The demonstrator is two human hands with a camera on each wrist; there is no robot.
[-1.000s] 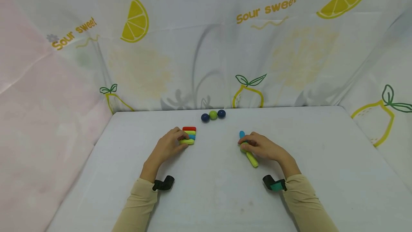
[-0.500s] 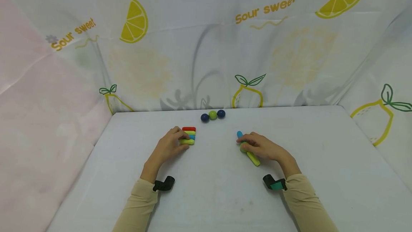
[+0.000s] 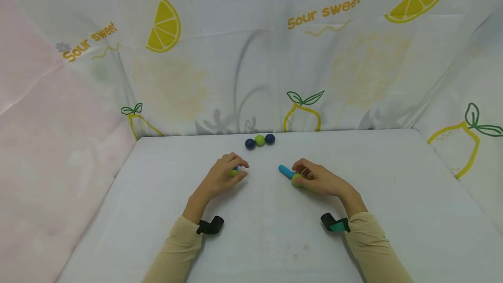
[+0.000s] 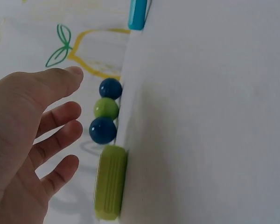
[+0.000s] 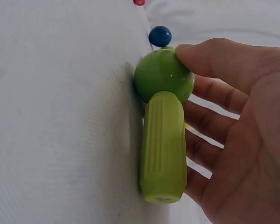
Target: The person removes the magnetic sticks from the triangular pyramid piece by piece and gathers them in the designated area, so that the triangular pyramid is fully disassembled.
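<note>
My right hand (image 3: 320, 179) pinches a green ball (image 5: 159, 74), the thumb on its near top and the fingers curled behind. A lime ribbed rod (image 5: 163, 154) extends from the ball on one side, mostly hidden by the hand in the head view. On the other side a blue rod (image 3: 286, 171) points to the far left. My left hand (image 3: 221, 178) holds nothing, its fingers loosely bent above a row of short rods. Of that row, a lime rod (image 4: 111, 184) shows in the left wrist view; the hand covers most of the others in the head view.
At the table's back edge, two dark blue balls (image 3: 250, 143) flank a lime ball (image 3: 260, 140) in a line. A white table (image 3: 251, 239) lies under everything, with a lemon-printed curtain (image 3: 251, 56) behind it. Each wrist wears a small black camera (image 3: 211, 225).
My left hand has shifted right and now covers more of the row of rods. At my right hand, the blue rod has swung left and the lime rod has turned under the hand.
</note>
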